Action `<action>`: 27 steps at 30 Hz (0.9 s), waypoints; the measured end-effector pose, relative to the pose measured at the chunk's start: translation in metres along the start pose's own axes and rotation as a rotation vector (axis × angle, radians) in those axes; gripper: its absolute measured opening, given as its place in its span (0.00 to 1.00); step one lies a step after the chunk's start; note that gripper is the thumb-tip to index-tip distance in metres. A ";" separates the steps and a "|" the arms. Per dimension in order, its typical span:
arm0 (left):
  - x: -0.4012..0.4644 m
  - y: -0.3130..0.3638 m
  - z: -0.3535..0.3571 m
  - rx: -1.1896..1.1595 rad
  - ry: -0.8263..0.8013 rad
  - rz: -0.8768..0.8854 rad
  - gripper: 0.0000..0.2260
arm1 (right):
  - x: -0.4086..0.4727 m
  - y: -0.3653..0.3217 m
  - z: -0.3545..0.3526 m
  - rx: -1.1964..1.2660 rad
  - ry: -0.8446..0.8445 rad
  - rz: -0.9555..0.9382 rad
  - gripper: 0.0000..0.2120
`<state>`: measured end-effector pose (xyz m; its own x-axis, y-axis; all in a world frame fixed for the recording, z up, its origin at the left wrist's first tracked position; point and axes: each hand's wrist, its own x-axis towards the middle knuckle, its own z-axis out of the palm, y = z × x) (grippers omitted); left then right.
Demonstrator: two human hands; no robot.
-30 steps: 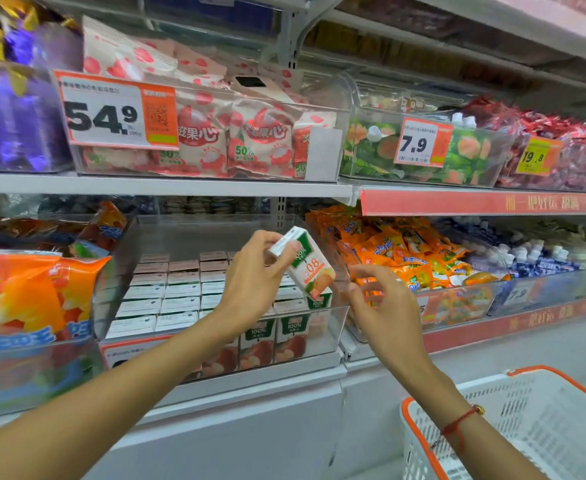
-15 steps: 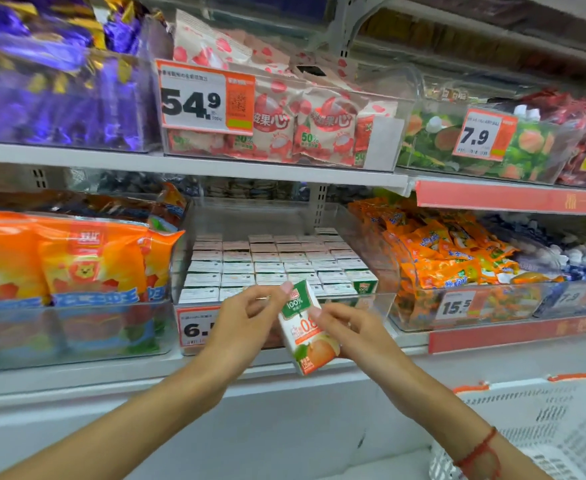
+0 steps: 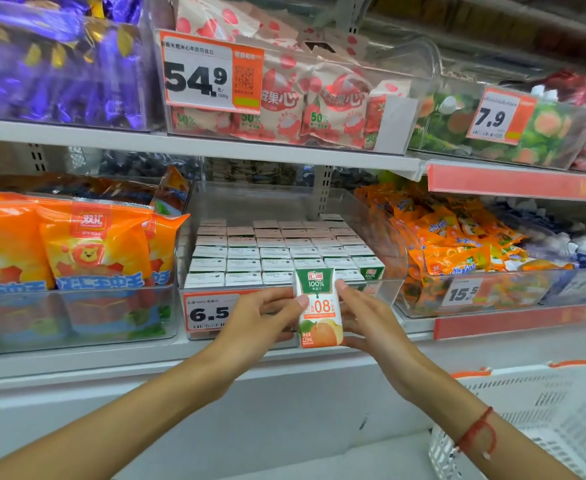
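Juice carton [image 3: 319,308]: a small rectangular paperboard brick with sharp folded edges and a glossy print. It has a green band on top, a white middle with an orange "0.8", and a peach picture at the base. It stands upright at the centre of the frame, held between both my hands just in front of the lip of the clear bin [image 3: 393,233].

Left hand [image 3: 260,320]: my fingers [image 3: 300,301] curl in toward the carton's left edge, with the thumb pad pressed flat on the printed front. The grip is firm and pinching.

Right hand [image 3: 371,320]: my fingers run up along the carton's right edge, one tip near the upper corner and the thumb low by the bottom corner. They are closed on the carton. I cannot tell how far they wrap behind it.

Surroundings:
- The bin is rigid transparent plastic with a curved right wall. It holds the stacked cartons [image 3: 270,251] in a tight grid, flat white tops up.
- A paper price tag [image 3: 210,311] with an orange border and black "6.5" sits on the bin front, partly behind my left hand.
- Middle left of the frame: soft orange bags [image 3: 87,244] of shiny, puffy film.
- Middle right: small orange sachets [image 3: 457,237], crinkled and loosely heaped.
- Lower right corner: a white basket [image 3: 544,410] with perforated plastic walls and an orange rim.
- A thin red string [image 3: 475,431] circles my right wrist.
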<state>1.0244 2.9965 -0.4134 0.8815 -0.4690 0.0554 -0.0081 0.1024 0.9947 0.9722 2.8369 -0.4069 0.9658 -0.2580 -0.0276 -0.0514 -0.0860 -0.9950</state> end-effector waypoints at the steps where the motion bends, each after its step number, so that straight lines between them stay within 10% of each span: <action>1: -0.001 0.001 0.000 0.000 0.000 -0.002 0.05 | -0.001 0.000 0.000 -0.008 -0.004 0.002 0.16; 13: 0.002 0.001 -0.003 -0.097 -0.020 -0.046 0.08 | -0.003 0.005 -0.007 0.071 -0.244 -0.051 0.24; 27: 0.001 0.006 -0.004 0.027 0.112 0.060 0.09 | -0.008 0.018 0.004 -0.313 0.033 -0.503 0.24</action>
<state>1.0271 3.0002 -0.4073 0.9262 -0.3615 0.1068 -0.0742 0.1029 0.9919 0.9645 2.8418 -0.4249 0.8829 -0.1415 0.4478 0.3330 -0.4837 -0.8094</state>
